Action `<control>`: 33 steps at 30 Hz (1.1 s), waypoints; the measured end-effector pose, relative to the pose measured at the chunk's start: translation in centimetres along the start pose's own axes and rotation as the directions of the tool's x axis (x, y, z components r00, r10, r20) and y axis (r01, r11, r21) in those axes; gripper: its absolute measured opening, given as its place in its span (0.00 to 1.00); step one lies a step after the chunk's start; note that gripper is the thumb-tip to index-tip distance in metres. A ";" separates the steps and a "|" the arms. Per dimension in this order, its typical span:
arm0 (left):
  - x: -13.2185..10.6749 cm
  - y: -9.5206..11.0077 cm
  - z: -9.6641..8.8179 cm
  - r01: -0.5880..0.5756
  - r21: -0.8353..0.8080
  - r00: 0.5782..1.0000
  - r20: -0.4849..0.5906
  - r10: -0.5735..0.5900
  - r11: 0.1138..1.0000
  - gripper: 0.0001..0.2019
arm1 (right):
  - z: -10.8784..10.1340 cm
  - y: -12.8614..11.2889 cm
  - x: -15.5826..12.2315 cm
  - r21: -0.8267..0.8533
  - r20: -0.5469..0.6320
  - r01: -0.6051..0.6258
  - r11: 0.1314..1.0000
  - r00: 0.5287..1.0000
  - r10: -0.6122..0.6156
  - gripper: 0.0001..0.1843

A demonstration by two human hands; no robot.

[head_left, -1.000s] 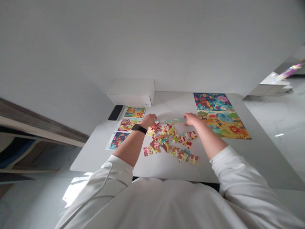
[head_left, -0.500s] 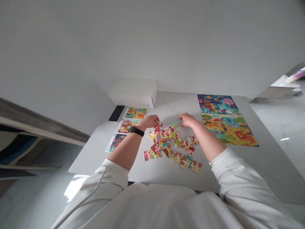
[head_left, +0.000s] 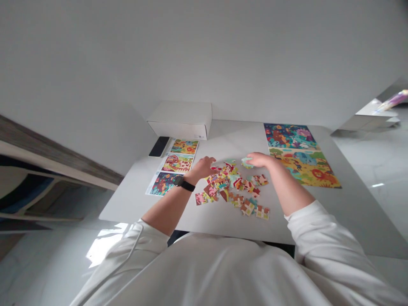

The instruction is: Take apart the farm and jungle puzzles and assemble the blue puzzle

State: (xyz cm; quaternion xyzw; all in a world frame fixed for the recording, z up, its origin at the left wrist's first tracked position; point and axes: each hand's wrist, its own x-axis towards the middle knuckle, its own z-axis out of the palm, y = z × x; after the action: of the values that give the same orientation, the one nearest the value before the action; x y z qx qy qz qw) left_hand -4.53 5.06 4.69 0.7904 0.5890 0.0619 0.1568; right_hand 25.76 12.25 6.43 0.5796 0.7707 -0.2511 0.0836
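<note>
Loose jigsaw pieces (head_left: 237,182) lie in a heap, some overlapping, on the white table (head_left: 223,231). My left hand (head_left: 204,166), below a dark wristwatch, is at the heap's upper left edge. Its fingers are bent and a little apart, and no piece shows in them. Beyond the heap's upper right edge, my right hand (head_left: 259,160) pinches a pale green jigsaw piece (head_left: 246,162) between its fingertips. The fingers partly cover that piece.
Two assembled puzzles (head_left: 302,159) lie together at the right. A reference sheet (head_left: 175,163) with three pictures lies at the left, beside a dark phone (head_left: 159,146). Behind them a white box (head_left: 180,121) stands near the wall.
My right hand has moved slightly right with the pale green piece, away from the heap. My left hand's fingers have loosened near the heap's edge. The view has shifted a little.
</note>
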 end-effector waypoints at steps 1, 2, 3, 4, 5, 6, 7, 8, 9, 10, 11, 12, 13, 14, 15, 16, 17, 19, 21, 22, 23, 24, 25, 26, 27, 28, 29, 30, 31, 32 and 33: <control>-0.2 -0.7 0.1 0.023 0.049 0.999 0.025 -0.025 0.999 0.29 | 0.0 -0.1 -0.6 0.078 0.006 0.021 0.997 1.000 -0.022 0.15; -0.2 -1.3 0.2 0.023 0.083 0.998 0.059 -0.028 0.996 0.29 | 0.1 -0.5 -1.2 0.163 0.017 0.055 0.985 0.998 -0.058 0.17; -0.2 -1.8 0.2 0.006 0.105 0.996 0.089 -0.016 0.994 0.28 | 0.2 -1.1 -1.7 0.237 0.026 0.096 0.967 0.994 -0.106 0.18; -0.1 -2.0 0.2 -0.016 0.114 0.994 0.111 0.003 0.993 0.28 | 0.5 -2.0 -2.1 0.282 0.030 0.142 0.949 0.987 -0.156 0.20; 0.0 -2.1 0.3 -0.035 0.116 0.992 0.125 0.020 0.993 0.28 | 0.8 -2.8 -2.4 0.284 0.022 0.188 0.940 0.979 -0.203 0.21; 0.1 -2.1 0.3 -0.046 0.111 0.991 0.132 0.031 0.993 0.28 | 1.1 -3.6 -2.7 0.247 -0.005 0.219 0.944 0.974 -0.225 0.22; 0.2 -2.0 0.3 -0.048 0.102 0.990 0.134 0.034 0.994 0.29 | 1.5 -4.2 -3.1 0.178 -0.049 0.226 0.958 0.974 -0.220 0.23; 0.3 -2.0 0.3 -0.040 0.092 0.991 0.132 0.028 0.995 0.30 | 1.9 -4.4 -3.5 0.097 -0.092 0.212 0.972 0.975 -0.203 0.24; 0.3 -2.1 0.4 -0.029 0.084 0.991 0.132 0.018 0.996 0.29 | 2.3 -4.2 -3.9 0.020 -0.120 0.181 0.983 0.977 -0.178 0.24; 0.2 -2.2 0.4 -0.017 0.079 0.991 0.136 0.006 0.997 0.27 | 2.7 -3.6 -4.5 -0.049 -0.136 0.148 0.988 0.979 -0.154 0.25; 0.0 -2.5 0.4 -0.001 0.073 0.990 0.143 -0.009 0.997 0.23 | 3.0 -2.7 -5.1 -0.100 -0.130 0.112 0.989 0.984 -0.125 0.25; -0.2 -2.7 0.4 0.016 0.067 0.988 0.152 -0.026 0.998 0.18 | 3.4 -1.5 -5.7 -0.135 -0.117 0.091 0.987 0.987 -0.107 0.25; -0.4 -3.0 0.4 0.033 0.058 0.986 0.161 -0.042 0.998 0.14 | 3.8 -0.3 -6.4 -0.157 -0.098 0.063 0.986 0.992 -0.079 0.26; -0.7 -3.2 0.4 0.046 0.047 0.984 0.171 -0.053 0.998 0.10 | 4.2 0.9 -7.0 -0.166 -0.086 0.042 0.985 0.995 -0.057 0.26; -1.0 -3.4 0.4 0.055 0.036 0.982 0.178 -0.061 0.998 0.09 | 4.5 1.9 -7.5 -0.165 -0.087 0.037 0.986 0.995 -0.052 0.26; -1.3 -3.5 0.3 0.059 0.020 0.982 0.181 -0.062 0.998 0.08 | 4.9 2.8 -8.0 -0.158 -0.092 0.044 0.986 0.994 -0.059 0.26; -1.5 -3.5 0.3 0.059 0.002 0.982 0.179 -0.058 0.998 0.09 | 5.1 3.4 -8.3 -0.149 -0.100 0.054 0.987 0.993 -0.069 0.25; -1.8 -3.5 0.0 0.070 -0.031 0.985 0.157 -0.065 0.997 0.08 | 5.4 3.9 -8.9 -0.130 -0.114 0.062 0.990 0.990 -0.077 0.25; -1.8 -3.4 -0.5 0.098 -0.047 0.989 0.117 -0.092 0.994 0.04 | 5.4 4.0 -9.2 -0.105 -0.114 0.032 0.994 0.993 -0.044 0.23; -1.8 -3.4 -0.8 0.113 -0.043 0.990 0.095 -0.108 0.993 0.02 | 5.3 3.9 -9.4 -0.086 -0.111 0.013 0.996 0.994 -0.023 0.21; -1.7 -3.3 -1.0 0.126 -0.042 0.990 0.077 -0.122 0.991 0.03 | 5.2 3.9 -9.5 -0.065 -0.112 0.000 0.998 0.994 -0.008 0.18; -1.6 -3.1 -1.3 0.130 -0.061 0.990 0.065 -0.126 0.990 0.04 | 5.2 3.9 -9.6 -0.043 -0.118 -0.005 0.999 0.993 0.000 0.15; -1.4 -2.7 -1.4 0.123 -0.112 0.991 0.063 -0.117 0.986 0.06 | 5.1 3.9 -9.6 -0.020 -0.123 -0.003 1.000 0.992 0.000 0.13; -1.3 -2.1 -1.4 0.111 -0.187 0.993 0.069 -0.100 0.976 0.08 | 5.1 4.0 -9.7 0.008 -0.126 0.002 1.000 0.992 -0.001 0.12; -1.2 -1.3 -1.2 0.088 -0.285 0.995 0.079 -0.068 0.955 0.11 | 5.1 4.1 -9.7 0.045 -0.124 0.006 0.999 0.992 -0.001 0.11; -1.1 -0.3 -1.0 0.056 -0.383 0.995 0.100 -0.019 0.922 0.14 | 5.2 4.2 -9.6 0.092 -0.115 0.012 0.996 0.993 -0.002 0.10; -1.1 0.8 -0.6 0.033 -0.437 0.992 0.123 0.024 0.899 0.15 | 5.3 4.4 -9.5 0.151 -0.098 0.019 0.988 0.995 -0.004 0.09; -1.1 1.8 -0.2 -0.013 -0.447 0.987 0.137 0.083 0.895 0.16 | 5.5 4.6 -9.5 0.220 -0.080 0.025 0.975 0.997 -0.008 0.08; -1.1 2.7 0.1 -0.078 -0.416 0.986 0.101 0.131 0.906 0.16 | 5.6 5.0 -9.4 0.295 -0.066 0.030 0.955 0.998 -0.011 0.08; -1.3 3.3 0.5 -0.144 -0.355 0.985 0.035 0.167 0.924 0.18 | 5.8 5.4 -9.4 0.367 -0.061 0.031 0.930 0.998 -0.010 0.08; -1.5 3.6 0.7 -0.174 -0.287 0.984 -0.025 0.174 0.942 0.20 | 5.8 5.9 -9.5 0.429 -0.064 0.030 0.903 0.998 -0.003 0.09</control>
State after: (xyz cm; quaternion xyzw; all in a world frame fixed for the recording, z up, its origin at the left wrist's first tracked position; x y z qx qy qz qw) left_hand -1.47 2.55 5.34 0.8081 0.5015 0.1603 0.2643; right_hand 33.31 2.57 3.66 0.5847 0.7035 -0.3974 -0.0722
